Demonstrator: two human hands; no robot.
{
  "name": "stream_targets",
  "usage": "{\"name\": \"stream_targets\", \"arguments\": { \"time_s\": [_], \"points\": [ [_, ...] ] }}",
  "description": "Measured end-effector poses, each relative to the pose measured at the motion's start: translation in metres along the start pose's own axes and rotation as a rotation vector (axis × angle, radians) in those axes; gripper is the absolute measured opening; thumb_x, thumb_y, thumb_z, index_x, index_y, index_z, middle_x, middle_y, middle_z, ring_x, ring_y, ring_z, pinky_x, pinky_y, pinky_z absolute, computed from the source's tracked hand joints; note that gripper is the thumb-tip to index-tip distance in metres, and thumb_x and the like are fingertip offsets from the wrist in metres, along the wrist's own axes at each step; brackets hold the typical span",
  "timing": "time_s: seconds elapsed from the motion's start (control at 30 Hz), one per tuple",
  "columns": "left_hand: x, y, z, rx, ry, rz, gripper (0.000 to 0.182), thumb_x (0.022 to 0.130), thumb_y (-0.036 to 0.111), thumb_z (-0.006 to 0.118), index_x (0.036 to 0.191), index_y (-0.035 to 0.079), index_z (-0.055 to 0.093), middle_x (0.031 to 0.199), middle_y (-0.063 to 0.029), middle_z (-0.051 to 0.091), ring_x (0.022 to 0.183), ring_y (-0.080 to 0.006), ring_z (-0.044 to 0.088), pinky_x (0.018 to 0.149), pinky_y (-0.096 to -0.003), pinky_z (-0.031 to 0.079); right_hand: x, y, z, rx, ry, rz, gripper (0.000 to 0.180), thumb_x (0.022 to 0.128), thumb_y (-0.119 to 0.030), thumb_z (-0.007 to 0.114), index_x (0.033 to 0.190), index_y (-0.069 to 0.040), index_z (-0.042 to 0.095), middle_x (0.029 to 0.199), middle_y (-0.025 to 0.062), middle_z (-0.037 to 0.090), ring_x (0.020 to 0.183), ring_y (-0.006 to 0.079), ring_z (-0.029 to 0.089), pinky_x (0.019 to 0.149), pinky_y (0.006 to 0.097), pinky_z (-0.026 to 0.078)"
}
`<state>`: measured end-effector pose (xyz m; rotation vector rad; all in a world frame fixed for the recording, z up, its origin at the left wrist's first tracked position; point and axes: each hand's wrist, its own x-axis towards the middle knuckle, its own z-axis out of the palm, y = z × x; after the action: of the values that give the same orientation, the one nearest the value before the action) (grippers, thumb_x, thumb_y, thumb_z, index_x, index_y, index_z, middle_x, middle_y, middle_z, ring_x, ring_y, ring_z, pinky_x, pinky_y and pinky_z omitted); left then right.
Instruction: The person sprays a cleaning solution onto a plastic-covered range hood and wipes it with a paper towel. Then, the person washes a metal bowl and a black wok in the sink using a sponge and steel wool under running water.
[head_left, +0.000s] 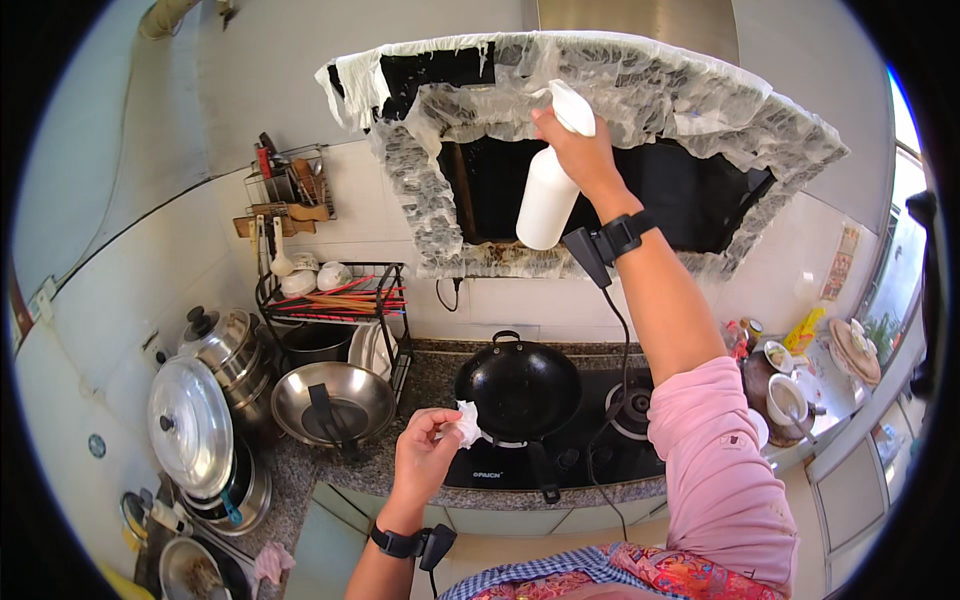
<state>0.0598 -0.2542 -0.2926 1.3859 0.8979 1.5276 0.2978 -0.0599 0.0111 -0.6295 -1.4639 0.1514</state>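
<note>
My right hand (581, 154) grips the neck of a white spray bottle (548, 199), raised in front of the range hood, with the white trigger head at the top. White, wet-looking tissue (712, 90) clings around the frame of the range hood, torn at the upper left so that black surface shows. The hood's dark recess (675, 195) lies behind the bottle. Lower down, my left hand (427, 450) pinches a crumpled white tissue (468, 425) between thumb and fingers, just left of a black wok (517, 390) on the gas stove (502, 476).
A steel frying pan (334, 405), stacked steel pots (225, 352) and a large lid (190, 427) crowd the counter at left, beside a wire rack (397, 300) with bowls and chopsticks. A black cable (626, 337) hangs from my right wrist across the stove. Bowls (787, 397) stand at right.
</note>
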Motion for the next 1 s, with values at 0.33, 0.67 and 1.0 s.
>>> {"name": "stream_targets", "arguments": {
  "time_s": [0.33, 0.67, 1.0],
  "points": [
    [0.028, -0.001, -0.044, -0.020, -0.149, -0.020, 0.022, 0.088, -0.006, 0.061, 0.110, -0.002, 0.064, 0.112, -0.0046, 0.052, 0.094, -0.0109, 0.057, 0.083, -0.0233, 0.049, -0.005, -0.004, 0.024, -0.050, -0.087, 0.023, 0.034, 0.082, -0.033, 0.074, 0.088, 0.000, 0.066, 0.077, 0.0060, 0.068, 0.071, 0.0130, 0.065, 0.067, 0.0297, 0.050],
    [0.033, 0.003, -0.078, -0.047, -0.117, -0.032, 0.021, 0.088, -0.006, 0.061, 0.108, -0.003, 0.064, 0.114, -0.0047, 0.053, 0.096, -0.0108, 0.058, 0.081, -0.0235, 0.051, -0.012, -0.018, 0.098, -0.125, -0.189, 0.021, 0.033, 0.083, -0.034, 0.073, 0.090, -0.003, 0.065, 0.079, 0.0039, 0.066, 0.073, 0.0128, 0.058, 0.069, 0.0292, 0.048],
    [0.026, 0.000, -0.090, -0.084, -0.098, -0.015, 0.020, 0.088, -0.004, 0.061, 0.108, -0.002, 0.065, 0.112, -0.0039, 0.053, 0.097, -0.0096, 0.057, 0.082, -0.0225, 0.050, -0.004, -0.033, 0.151, -0.097, -0.256, -0.125, 0.029, 0.083, -0.029, 0.075, 0.085, -0.003, 0.062, 0.076, 0.0016, 0.063, 0.070, 0.0113, 0.055, 0.065, 0.0284, 0.046]
  ]
}}
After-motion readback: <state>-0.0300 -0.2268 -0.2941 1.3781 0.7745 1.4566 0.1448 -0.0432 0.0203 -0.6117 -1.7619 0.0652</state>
